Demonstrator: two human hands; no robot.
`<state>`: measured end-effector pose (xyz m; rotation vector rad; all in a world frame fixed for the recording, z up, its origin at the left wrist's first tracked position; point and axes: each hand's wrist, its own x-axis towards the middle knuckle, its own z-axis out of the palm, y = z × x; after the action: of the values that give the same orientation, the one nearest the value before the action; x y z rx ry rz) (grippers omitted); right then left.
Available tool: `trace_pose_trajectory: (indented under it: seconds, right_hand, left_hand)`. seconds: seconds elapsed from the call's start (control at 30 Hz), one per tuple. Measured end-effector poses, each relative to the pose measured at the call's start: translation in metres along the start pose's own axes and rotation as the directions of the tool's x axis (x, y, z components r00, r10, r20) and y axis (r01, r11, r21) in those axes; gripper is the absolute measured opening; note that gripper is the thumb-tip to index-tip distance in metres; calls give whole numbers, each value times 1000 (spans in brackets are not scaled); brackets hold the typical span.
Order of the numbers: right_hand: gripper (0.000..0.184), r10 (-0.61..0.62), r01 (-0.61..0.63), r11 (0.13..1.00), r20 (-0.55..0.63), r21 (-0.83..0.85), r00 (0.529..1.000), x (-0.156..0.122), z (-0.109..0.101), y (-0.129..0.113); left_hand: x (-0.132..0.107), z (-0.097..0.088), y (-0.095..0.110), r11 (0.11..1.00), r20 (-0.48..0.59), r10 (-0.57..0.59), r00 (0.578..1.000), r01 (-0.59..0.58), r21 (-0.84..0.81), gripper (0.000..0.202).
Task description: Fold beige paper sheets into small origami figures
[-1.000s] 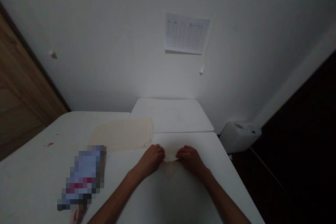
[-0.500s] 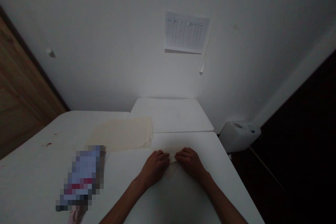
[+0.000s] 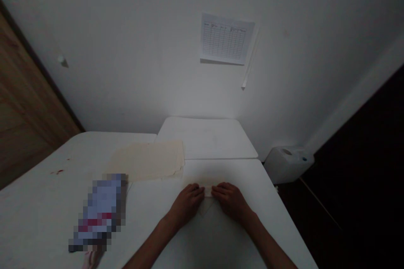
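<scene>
A thin cream-coloured sheet (image 3: 208, 192), folded or rolled into a band, lies on the white table between my two hands. A pointed flap of it shows on the near side, and a pale strip on the far side. My left hand (image 3: 188, 201) has its fingers curled over the left end of the band. At the right end, my right hand (image 3: 229, 196) presses with bent fingers close together. Both hands cover the ends, so anything inside the fold is hidden. To the left lies a stack of similar cream sheets (image 3: 151, 159) with uneven edges.
A blurred-out bluish item with a red stripe (image 3: 101, 208) lies left of my arms on the white table (image 3: 38, 218). A smaller white tabletop (image 3: 208, 136) adjoins the far edge. A printed chart (image 3: 225, 38) hangs on the wall. Right of the table stands a white plastic container (image 3: 287, 168).
My hands have shifted slightly toward me on the cream sheet, still gripping both ends. A little more of the sheet shows beyond my fingers. The stack has not moved.
</scene>
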<state>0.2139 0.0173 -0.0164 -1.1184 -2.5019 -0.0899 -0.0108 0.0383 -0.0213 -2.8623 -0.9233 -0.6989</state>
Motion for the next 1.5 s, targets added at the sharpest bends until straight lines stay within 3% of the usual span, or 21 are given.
trace_pose_trajectory:
  seconds: [0.2, 0.33, 0.57, 0.7, 0.87, 1.0, 1.27, 1.5]
  right_hand:
    - [32, 48, -50, 997, 29, 57, 998, -3, -9, -8]
    - [30, 150, -150, 987, -1, 57, 989, -4, -16, -23]
    - [17, 296, -297, 955, -81, -6, 952, 3, -3, -45]
    - [22, 281, -279, 959, -46, 46, 959, 8, -1, -47]
    - [48, 310, -311, 944, 27, 108, 950, 14, -9, -52]
    - [58, 321, -326, 936, 59, 129, 945, 17, -13, -54]
    - [50, 397, -397, 918, 35, -9, 917, 8, -1, -57]
    - [48, 479, -482, 875, -56, -48, 876, -16, -4, -46]
  left_hand:
    - [-4, 5, -2, 999, 4, 16, 1000, -16, 28, 23]
    - [-4, 2, -1, 1000, -9, 4, 1000, -4, 3, 22]
    - [-3, -4, 2, 998, -13, -37, 999, 36, -55, 19]
    - [-2, -8, 5, 996, 2, -67, 998, 67, -57, 18]
    - [0, -12, 8, 992, 32, -90, 995, 92, -82, 23]
    - [0, -12, 8, 991, 44, -95, 995, 99, -95, 21]
    - [-9, -10, 11, 978, 15, -208, 978, 208, 19, 26]
    - [-11, -12, 12, 977, -17, -215, 976, 215, 12, 28]
